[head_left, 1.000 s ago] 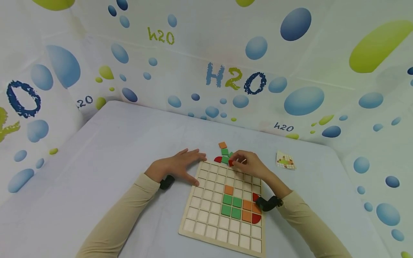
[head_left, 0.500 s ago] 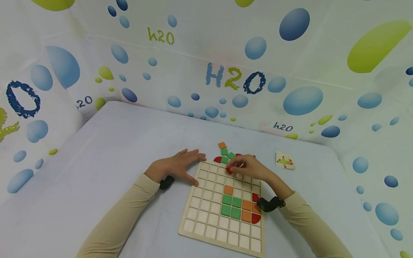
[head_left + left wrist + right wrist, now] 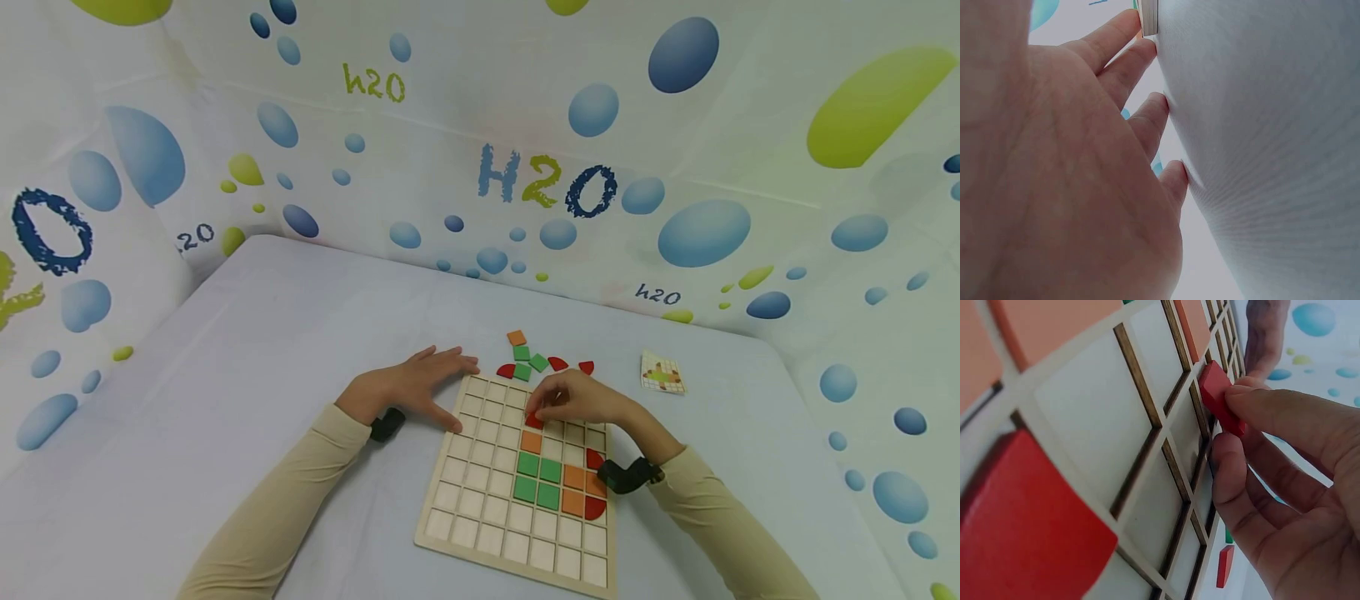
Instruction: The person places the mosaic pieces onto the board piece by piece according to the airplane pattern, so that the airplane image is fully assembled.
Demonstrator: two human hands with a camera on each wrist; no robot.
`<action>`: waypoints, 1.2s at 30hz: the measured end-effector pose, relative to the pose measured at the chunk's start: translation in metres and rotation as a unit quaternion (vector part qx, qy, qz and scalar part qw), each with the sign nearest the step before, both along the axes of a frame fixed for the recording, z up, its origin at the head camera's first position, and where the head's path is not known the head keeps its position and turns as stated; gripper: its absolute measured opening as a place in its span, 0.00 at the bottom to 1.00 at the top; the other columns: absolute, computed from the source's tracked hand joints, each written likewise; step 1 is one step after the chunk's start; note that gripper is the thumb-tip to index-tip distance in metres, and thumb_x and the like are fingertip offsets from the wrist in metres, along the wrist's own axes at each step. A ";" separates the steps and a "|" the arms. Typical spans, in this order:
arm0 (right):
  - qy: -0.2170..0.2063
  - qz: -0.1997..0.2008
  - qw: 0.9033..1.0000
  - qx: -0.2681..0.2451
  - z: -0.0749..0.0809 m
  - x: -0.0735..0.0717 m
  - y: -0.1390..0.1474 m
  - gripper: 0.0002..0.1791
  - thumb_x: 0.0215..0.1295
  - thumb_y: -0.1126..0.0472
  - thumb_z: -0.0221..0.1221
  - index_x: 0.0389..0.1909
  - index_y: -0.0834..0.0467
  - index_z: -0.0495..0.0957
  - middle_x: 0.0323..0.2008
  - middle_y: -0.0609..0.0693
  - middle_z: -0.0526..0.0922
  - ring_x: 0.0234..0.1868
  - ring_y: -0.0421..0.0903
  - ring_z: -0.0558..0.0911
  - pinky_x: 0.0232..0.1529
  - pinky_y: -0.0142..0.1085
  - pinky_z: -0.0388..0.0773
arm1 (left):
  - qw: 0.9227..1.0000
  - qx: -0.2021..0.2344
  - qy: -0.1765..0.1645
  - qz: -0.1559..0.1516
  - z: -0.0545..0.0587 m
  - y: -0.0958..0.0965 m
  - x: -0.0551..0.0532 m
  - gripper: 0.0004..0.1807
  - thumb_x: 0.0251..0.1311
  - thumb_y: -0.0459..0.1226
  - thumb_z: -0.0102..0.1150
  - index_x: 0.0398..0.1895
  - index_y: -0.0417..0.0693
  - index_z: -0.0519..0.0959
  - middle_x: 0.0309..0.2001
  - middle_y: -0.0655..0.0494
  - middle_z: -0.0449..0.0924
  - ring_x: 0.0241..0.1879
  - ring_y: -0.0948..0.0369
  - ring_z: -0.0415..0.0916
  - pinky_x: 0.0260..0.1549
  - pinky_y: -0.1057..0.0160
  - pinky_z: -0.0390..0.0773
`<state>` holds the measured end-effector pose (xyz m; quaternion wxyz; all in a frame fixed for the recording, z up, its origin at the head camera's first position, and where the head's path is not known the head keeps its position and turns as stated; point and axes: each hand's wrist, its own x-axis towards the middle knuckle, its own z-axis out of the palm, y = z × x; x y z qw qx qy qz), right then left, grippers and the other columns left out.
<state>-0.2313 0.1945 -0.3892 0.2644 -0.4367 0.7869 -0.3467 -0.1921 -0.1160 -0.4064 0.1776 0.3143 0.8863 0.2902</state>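
My right hand (image 3: 573, 397) pinches a red rounded tile (image 3: 1217, 394) between thumb and fingers. In the head view that tile lies just beyond an orange square tile (image 3: 531, 442) on the wooden grid board (image 3: 480, 508); whether it has dropped into its cell I cannot tell. My left hand (image 3: 408, 389) lies with fingers spread at the board's far left corner, the thumb touching the left edge and fingertips on the table. Green tiles (image 3: 539, 481), orange tiles and red rounded tiles (image 3: 595, 507) fill some cells at the board's middle and right.
Loose beyond the board lie several tiles: an orange square (image 3: 517, 337), green squares (image 3: 538, 362) and red rounded ones (image 3: 557, 364). A small pattern card (image 3: 663, 372) lies to the right on the pale tablecloth (image 3: 315, 317). A patterned curtain stands behind the table.
My right hand has brought the red tile from the loose pieces beyond the board toward me, over the grid to the cell beyond the orange tile. The left hand has stayed in place.
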 end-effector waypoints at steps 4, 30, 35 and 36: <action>0.009 0.010 1.000 -0.003 0.000 0.001 -0.002 0.06 0.65 0.69 0.61 0.40 0.63 0.84 0.34 0.52 0.85 0.32 0.40 0.78 0.37 0.31 0.81 | 1.000 0.001 0.002 0.001 0.001 0.000 0.001 0.47 0.50 0.53 0.72 0.70 0.45 0.63 0.74 0.48 0.56 0.76 0.48 0.42 0.72 0.42 0.38; 0.032 -0.002 0.999 0.010 0.001 0.001 -0.005 0.05 0.66 0.66 0.61 0.40 0.60 0.84 0.37 0.51 0.83 0.33 0.41 0.77 0.37 0.31 0.78 | 1.000 -0.004 -0.001 -0.002 -0.001 0.001 -0.001 0.47 0.50 0.53 0.72 0.71 0.46 0.63 0.75 0.48 0.56 0.77 0.48 0.41 0.73 0.43 0.37; 0.032 -0.028 0.999 0.006 0.000 -0.001 -0.008 0.06 0.67 0.66 0.60 0.41 0.62 0.83 0.38 0.52 0.84 0.34 0.43 0.79 0.38 0.32 0.79 | 1.000 -0.003 -0.002 -0.001 0.001 0.000 -0.001 0.47 0.50 0.53 0.72 0.71 0.46 0.63 0.75 0.48 0.55 0.77 0.48 0.41 0.73 0.42 0.37; 0.032 -0.035 0.999 0.007 0.000 -0.002 -0.009 0.06 0.67 0.65 0.60 0.42 0.62 0.82 0.38 0.53 0.84 0.34 0.43 0.80 0.38 0.33 0.80 | 1.000 -0.002 -0.002 0.000 0.001 0.000 0.000 0.47 0.50 0.53 0.72 0.71 0.46 0.63 0.75 0.48 0.55 0.77 0.48 0.41 0.73 0.42 0.37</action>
